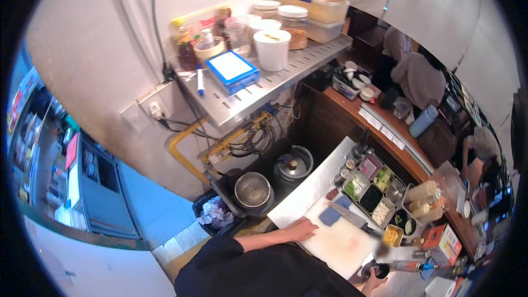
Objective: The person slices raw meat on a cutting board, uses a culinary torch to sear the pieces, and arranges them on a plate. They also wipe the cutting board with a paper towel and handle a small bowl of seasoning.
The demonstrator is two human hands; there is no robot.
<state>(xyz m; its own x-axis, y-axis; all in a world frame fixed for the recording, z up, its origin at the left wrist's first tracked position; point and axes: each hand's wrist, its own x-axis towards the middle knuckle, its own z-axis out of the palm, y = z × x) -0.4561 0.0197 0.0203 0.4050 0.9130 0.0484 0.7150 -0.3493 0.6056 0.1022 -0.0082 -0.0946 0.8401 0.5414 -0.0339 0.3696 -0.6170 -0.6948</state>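
Observation:
My left hand (pixel 300 230) rests on the near left edge of a white cutting board (pixel 338 245), fingers stretched out and holding nothing. Close to the lower edge of the view, my right hand (pixel 375 281) is wrapped round a small black cup (pixel 381 270), right of the board. A kitchen knife (pixel 349 217) lies across the board's far side, its handle toward the right. Beneath and beside its blade is a folded blue cloth (pixel 331 214). A small dark red piece of food (pixel 332 193) sits beyond the cloth.
Metal trays of chopped ingredients (pixel 374 197) line the board's far side. Squeeze bottles (pixel 422 192) and an orange-white box (pixel 443 243) stand to the right. A loaded metal shelf (pixel 225 111) overhangs at upper left; a gas cylinder (pixel 293 166) and waste bin (pixel 215 212) stand below.

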